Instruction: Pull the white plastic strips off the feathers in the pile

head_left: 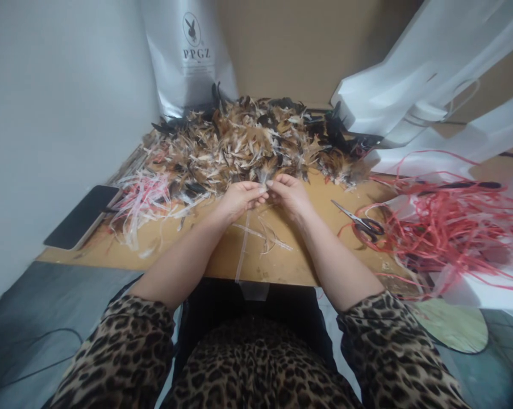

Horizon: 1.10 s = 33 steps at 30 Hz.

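phone (83, 218): far left, at worktop (282, 267) edge
left hand (241, 200): fingers pinched closed on tuft's near end
feather tuft (268, 170): between the hands, sticking out just past the fingertips; long axis points away from wearer, toward feather pile (243, 142); neither hand clearly nearer
right hand (292, 196): fingers pinched closed on same end
scissors (364, 222): right of right hand, apart
hidden: tuft base, under fingers; outline blurs into pile; can't tell if strand held too
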Each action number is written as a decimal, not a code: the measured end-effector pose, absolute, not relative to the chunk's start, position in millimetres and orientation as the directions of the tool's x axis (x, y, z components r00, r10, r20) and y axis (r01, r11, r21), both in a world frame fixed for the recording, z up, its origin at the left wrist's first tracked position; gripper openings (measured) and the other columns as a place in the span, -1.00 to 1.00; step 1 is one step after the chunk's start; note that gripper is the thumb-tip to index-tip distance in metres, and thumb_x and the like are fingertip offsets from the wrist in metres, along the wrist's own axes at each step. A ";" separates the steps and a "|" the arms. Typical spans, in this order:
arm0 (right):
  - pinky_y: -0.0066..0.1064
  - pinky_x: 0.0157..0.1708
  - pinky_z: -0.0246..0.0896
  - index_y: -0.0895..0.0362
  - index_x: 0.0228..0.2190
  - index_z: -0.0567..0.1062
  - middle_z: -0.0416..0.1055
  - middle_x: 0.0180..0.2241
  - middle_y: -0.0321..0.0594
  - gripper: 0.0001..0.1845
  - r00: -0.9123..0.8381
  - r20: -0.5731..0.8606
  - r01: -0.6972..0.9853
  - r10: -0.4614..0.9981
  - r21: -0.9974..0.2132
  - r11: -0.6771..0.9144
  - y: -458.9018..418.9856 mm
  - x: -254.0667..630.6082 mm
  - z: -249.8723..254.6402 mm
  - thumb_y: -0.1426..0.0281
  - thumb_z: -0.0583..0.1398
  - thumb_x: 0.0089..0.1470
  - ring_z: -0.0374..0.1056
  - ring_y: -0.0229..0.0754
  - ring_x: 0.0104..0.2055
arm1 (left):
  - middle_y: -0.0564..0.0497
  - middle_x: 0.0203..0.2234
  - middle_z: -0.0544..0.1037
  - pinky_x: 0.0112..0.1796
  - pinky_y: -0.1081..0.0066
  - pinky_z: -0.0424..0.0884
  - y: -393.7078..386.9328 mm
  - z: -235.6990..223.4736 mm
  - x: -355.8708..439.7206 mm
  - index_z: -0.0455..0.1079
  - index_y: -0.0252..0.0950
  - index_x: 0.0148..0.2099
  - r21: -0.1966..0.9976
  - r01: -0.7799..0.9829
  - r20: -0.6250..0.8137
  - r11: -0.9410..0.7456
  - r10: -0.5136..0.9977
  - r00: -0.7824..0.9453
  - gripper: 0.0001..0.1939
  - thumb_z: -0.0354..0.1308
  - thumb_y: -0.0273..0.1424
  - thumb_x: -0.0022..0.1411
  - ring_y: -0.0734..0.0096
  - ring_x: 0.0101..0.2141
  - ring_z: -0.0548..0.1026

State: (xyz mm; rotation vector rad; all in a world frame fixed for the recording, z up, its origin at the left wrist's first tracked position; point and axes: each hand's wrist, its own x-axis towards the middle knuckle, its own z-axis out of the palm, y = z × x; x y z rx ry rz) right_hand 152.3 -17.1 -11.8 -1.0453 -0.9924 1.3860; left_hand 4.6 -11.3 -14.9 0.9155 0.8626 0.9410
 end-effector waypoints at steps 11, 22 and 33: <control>-0.50 -0.56 -0.03 0.13 -0.57 0.37 0.27 -0.67 -0.45 -0.60 0.007 0.053 -0.147 0.999 -0.988 0.054 -13.7 155.0 -15.8 0.17 0.41 -0.32 0.12 -0.39 -0.61 | 0.00 -0.53 0.57 -0.49 0.56 0.31 -5.9 -22.9 3.8 0.49 -0.41 -0.40 0.973 -0.160 -0.111 0.169 0.942 0.316 -0.77 0.38 -0.33 -0.05 0.63 -0.58 0.43; -0.50 -0.53 0.06 0.15 -0.48 0.49 0.39 -0.60 -0.39 -0.60 -0.023 -0.004 -0.199 1.000 -0.980 -0.008 -14.9 155.6 -12.3 0.16 0.44 -0.32 0.20 -0.39 -0.58 | 0.00 -0.51 0.58 -0.46 0.59 0.36 -7.2 -17.8 4.2 0.48 -0.41 -0.36 0.938 -0.264 -0.150 0.225 0.950 0.274 -0.73 0.40 -0.32 -0.06 0.64 -0.55 0.47; -0.50 -0.55 0.00 0.18 -0.54 0.51 0.33 -0.67 -0.41 -0.67 -0.018 0.043 -0.191 0.999 -0.981 0.039 -11.1 158.4 -14.4 0.21 0.42 -0.30 0.13 -0.41 -0.61 | -0.03 -0.50 0.60 -0.46 0.63 0.38 -3.4 -23.8 -0.5 0.49 -0.43 -0.37 0.882 -0.297 -0.233 0.366 0.886 0.401 -0.78 0.40 -0.40 -0.03 0.64 -0.54 0.50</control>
